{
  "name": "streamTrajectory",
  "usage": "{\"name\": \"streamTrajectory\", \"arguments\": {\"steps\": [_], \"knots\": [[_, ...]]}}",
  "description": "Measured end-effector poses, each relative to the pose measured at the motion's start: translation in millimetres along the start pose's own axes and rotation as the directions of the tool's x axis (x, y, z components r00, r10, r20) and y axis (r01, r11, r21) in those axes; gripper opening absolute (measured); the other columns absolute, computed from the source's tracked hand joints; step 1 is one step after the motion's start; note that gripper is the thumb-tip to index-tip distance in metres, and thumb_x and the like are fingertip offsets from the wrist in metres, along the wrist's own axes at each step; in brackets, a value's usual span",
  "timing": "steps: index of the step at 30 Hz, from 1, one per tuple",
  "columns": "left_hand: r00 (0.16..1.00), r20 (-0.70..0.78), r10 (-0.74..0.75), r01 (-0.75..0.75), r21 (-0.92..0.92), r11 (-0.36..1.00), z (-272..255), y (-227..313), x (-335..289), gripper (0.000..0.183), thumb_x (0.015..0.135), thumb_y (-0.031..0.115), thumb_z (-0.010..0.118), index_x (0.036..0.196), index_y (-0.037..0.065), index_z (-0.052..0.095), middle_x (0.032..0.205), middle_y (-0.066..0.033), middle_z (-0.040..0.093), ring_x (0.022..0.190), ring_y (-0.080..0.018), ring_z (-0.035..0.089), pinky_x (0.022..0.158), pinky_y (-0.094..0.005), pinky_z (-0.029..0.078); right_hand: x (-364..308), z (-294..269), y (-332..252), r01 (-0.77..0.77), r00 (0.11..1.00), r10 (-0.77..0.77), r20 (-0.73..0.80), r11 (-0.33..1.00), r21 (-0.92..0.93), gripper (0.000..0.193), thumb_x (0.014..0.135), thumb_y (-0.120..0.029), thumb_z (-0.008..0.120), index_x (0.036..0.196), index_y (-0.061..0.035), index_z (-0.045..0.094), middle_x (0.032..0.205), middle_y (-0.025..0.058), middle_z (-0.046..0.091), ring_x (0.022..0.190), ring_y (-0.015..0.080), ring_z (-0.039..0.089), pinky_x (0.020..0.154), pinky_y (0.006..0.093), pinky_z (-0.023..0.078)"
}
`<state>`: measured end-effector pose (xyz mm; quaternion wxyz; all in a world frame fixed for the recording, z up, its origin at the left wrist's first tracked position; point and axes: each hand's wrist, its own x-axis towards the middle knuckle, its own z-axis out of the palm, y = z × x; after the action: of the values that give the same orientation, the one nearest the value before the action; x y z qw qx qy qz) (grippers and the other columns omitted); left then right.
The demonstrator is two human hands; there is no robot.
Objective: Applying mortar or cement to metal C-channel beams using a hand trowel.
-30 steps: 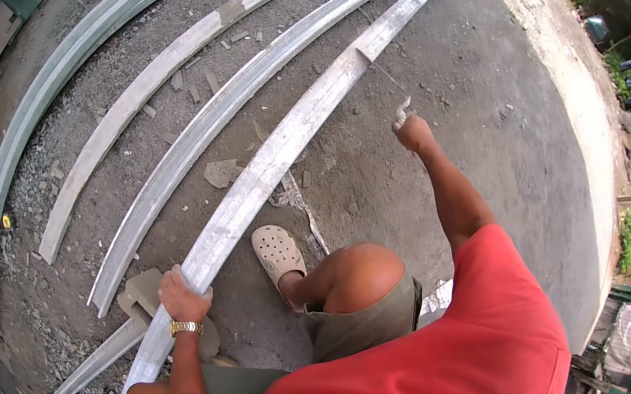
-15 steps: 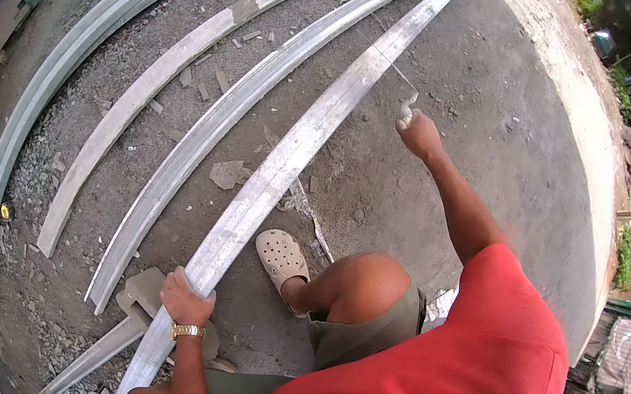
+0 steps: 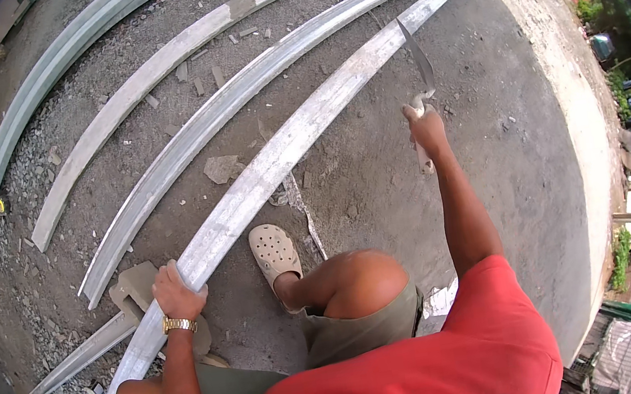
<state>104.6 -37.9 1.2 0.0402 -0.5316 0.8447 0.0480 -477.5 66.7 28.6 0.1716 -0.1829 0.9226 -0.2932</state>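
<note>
Across the middle of the grey gravelly ground, a long silvery-grey metal beam (image 3: 277,155) runs from near left to far right. The left hand (image 3: 176,291) grasps its near part, beside a grey concrete block (image 3: 135,288); the right hand (image 3: 428,131) is closed around the pale handle of a pointed dark-metal trowel (image 3: 420,61), whose blade overlaps the beam's far part in this view, contact being uncertain. Whitish patches mark the beam's face, suggesting work partly carried out, although how much is done or left cannot be judged. Farther left lie a grooved grey metal channel (image 3: 197,131), a flat pale-grey strip (image 3: 117,108) and a greenish-grey ridged beam (image 3: 15,136), all apart from both hands. No container can be made out, hence no contents are described.
</note>
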Motion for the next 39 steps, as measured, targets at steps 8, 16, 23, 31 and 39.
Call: {"name": "streamTrajectory", "arguments": {"steps": [8, 16, 23, 31, 39], "knots": [[1.0, 0.004, -0.012, 0.011, 0.013, 1.0, 2.6, -2.8, -2.7, 0.084, 0.056, 0.03, 0.08, 0.126, 0.004, 0.044, 0.118, -0.0157, 0.049, 0.11, -0.0331, 0.047, 0.092, -0.0461, 0.037, 51.7, -25.0, -53.7, 0.012, 0.985, -0.13, 0.116, 0.714, 0.7, 0.033, 0.092, -0.035, 0.056, 0.101, -0.0027, 0.055, 0.069, 0.0031, 0.055, 0.049, 0.0137, 0.053, 0.043, 0.0304, 0.045], [0.999, -0.018, 0.038, -0.038, -0.014, 0.999, 14.0, 4.4, 5.6, 0.086, 0.055, 0.03, 0.081, 0.127, 0.003, 0.044, 0.116, -0.0168, 0.05, 0.11, -0.0337, 0.047, 0.091, -0.0463, 0.038, 151.8, 31.5, 9.4, 0.04, 0.999, -0.041, 0.004, 0.957, -0.289, 0.033, 0.079, -0.025, 0.062, 0.092, 0.0057, 0.063, 0.079, 0.0203, 0.068, 0.069, 0.0341, 0.068, 0.063, 0.0395, 0.052], [1.0, -0.015, -0.012, 0.012, -0.005, 1.0, 4.9, -7.7, -3.8, 0.088, 0.054, 0.03, 0.081, 0.129, 0.005, 0.043, 0.118, -0.0179, 0.05, 0.112, -0.0349, 0.047, 0.092, -0.0475, 0.037, 24.2, 61.4, -22.6, 0.192, 0.979, -0.205, 0.001, 0.918, -0.348, 0.04, 0.081, -0.027, 0.062, 0.103, 0.0052, 0.053, 0.093, 0.0284, 0.065, 0.092, 0.0418, 0.063, 0.081, 0.0485, 0.049], [0.997, -0.07, 0.034, -0.034, -0.009, 0.999, 7.1, -5.7, -5.0, 0.088, 0.054, 0.03, 0.081, 0.129, 0.004, 0.043, 0.118, -0.0183, 0.049, 0.112, -0.0349, 0.046, 0.093, -0.0478, 0.036, 3.3, 75.5, -28.0, 0.078, 0.985, -0.107, -0.133, 0.975, -0.208, 0.031, 0.08, -0.022, 0.063, 0.099, 0.0019, 0.054, 0.091, 0.0283, 0.065, 0.09, 0.043, 0.064, 0.077, 0.0478, 0.051], [1.0, -0.027, -0.006, 0.007, 0.018, 1.0, 7.1, -9.0, -3.5, 0.084, 0.055, 0.032, 0.081, 0.125, 0.005, 0.045, 0.117, -0.0158, 0.05, 0.11, -0.0334, 0.047, 0.092, -0.047, 0.038, -88.3, 83.1, -22.8, 0.268, 0.963, -0.267, 0.041, 0.963, -0.025, 0.038, 0.084, -0.027, 0.061, 0.11, -0.0007, 0.052, 0.09, 0.0256, 0.065, 0.084, 0.0417, 0.063, 0.075, 0.0463, 0.05]]}}
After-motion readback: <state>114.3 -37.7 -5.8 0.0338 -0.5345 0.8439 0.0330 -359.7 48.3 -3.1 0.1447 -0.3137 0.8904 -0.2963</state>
